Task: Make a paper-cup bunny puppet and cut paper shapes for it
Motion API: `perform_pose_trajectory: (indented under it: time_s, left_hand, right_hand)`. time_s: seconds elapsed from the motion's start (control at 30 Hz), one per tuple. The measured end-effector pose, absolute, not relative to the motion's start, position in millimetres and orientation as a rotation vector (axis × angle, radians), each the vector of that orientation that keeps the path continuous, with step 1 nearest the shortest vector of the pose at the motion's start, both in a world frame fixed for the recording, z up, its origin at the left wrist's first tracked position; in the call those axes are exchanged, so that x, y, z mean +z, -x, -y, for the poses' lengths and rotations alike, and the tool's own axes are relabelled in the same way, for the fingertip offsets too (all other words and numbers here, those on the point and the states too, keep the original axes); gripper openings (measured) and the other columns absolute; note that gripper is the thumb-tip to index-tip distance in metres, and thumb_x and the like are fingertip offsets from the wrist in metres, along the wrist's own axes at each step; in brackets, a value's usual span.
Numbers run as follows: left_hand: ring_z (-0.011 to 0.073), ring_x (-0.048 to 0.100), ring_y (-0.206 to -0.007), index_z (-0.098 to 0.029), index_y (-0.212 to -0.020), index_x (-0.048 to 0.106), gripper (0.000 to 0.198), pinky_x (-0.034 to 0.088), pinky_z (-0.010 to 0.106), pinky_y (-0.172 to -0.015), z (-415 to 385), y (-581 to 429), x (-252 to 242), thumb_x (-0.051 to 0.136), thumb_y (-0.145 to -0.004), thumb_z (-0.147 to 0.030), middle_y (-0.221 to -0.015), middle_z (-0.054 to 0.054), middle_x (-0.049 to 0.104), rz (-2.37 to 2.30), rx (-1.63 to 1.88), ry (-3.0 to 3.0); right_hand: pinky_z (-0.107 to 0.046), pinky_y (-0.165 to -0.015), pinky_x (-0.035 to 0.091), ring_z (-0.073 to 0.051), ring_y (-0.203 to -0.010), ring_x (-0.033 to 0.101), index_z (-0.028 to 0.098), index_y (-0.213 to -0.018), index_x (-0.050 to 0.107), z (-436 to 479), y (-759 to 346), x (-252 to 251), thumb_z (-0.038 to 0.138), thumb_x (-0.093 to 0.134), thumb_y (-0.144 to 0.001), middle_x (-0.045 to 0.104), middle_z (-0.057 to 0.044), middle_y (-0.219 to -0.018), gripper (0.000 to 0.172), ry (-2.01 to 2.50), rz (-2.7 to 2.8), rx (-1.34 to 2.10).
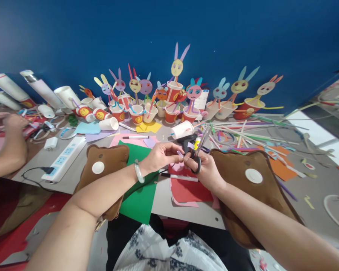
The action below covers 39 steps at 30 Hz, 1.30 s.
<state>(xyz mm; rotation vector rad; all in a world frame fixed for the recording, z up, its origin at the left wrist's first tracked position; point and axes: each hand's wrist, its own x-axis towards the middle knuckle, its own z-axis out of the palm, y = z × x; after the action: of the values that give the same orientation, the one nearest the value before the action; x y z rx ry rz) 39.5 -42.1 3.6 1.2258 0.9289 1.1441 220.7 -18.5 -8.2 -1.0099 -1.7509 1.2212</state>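
Observation:
My left hand (164, 157), with a pale bangle (139, 171) at the wrist, pinches a small lilac paper piece (180, 154) between thumb and fingers. Beside it, my right hand (205, 169) is closed around a pair of scissors (198, 162), whose blades point up and away from me. The right fingertips come close to the paper; whether they touch it I cannot tell. Below the hands lie a capped marker (180, 177) and red paper sheets (190, 190). A green sheet (138, 195) lies under my left forearm. Just behind the hands is a dark glue gun (184, 142), partly hidden.
Paper cups with rabbit-faced figures (194, 92) line the blue wall. Two brown cushions (101, 165) flank the work spot. A power strip (64, 158) lies at left, loose pipe cleaners (248, 131) at right. Another person's arm (11, 146) reaches in at far left.

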Motion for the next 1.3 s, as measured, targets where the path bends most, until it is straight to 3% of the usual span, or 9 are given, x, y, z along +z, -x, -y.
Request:
perform_pose_trajectory:
  time_s: [0.5, 0.83, 1.1, 1.3]
  left_hand:
    - [0.0105, 0.061, -0.065, -0.011, -0.080, 0.067, 0.025, 0.049, 0.024, -0.065, 44.3, -38.1, 9.3, 0.080, -0.073, -0.032, -0.070, 0.002, 0.066, -0.958, 1.127, -1.347]
    - [0.0104, 0.062, -0.064, -0.010, -0.079, 0.068, 0.015, 0.050, 0.023, -0.064, 44.4, -38.8, 7.3, 0.076, -0.073, -0.021, -0.069, 0.002, 0.067, -1.022, 1.132, -1.331]
    - [0.0115, 0.065, -0.062, -0.011, -0.082, 0.066, 0.021, 0.055, 0.025, -0.063, 42.7, -38.1, 7.6, 0.078, -0.072, -0.025, -0.068, 0.002, 0.068, -1.007, 1.202, -1.311]
    - [0.0109, 0.065, -0.061, -0.012, -0.084, 0.065, 0.024, 0.056, 0.025, -0.063, 41.7, -37.7, 10.0, 0.079, -0.072, -0.027, -0.069, 0.002, 0.069, -1.016, 1.263, -1.288]
  right_hand:
    - [-0.023, -0.051, 0.037, -0.010, -0.052, 0.044, 0.017, -0.069, 0.061, 17.1, -220.4, -9.6, 0.038, 0.068, -0.080, 0.054, 0.003, -0.057, 0.024, 0.999, 1.772, 1.210]
    - [-0.024, -0.052, 0.038, -0.010, -0.052, 0.045, 0.017, -0.069, 0.062, 15.7, -220.9, -12.4, 0.039, 0.069, -0.080, 0.055, 0.003, -0.057, 0.025, 1.003, 1.816, 1.138]
    - [-0.024, -0.053, 0.040, -0.011, -0.055, 0.049, 0.017, -0.068, 0.064, 17.0, -221.7, -15.1, 0.040, 0.074, -0.076, 0.058, 0.002, -0.059, 0.026, 1.024, 1.753, 1.070]
    - [-0.026, -0.055, 0.045, -0.014, -0.058, 0.055, 0.016, -0.079, 0.071, 17.2, -221.3, -14.8, 0.044, 0.079, -0.071, 0.067, -0.002, -0.067, 0.030, 1.038, 1.718, 1.121]
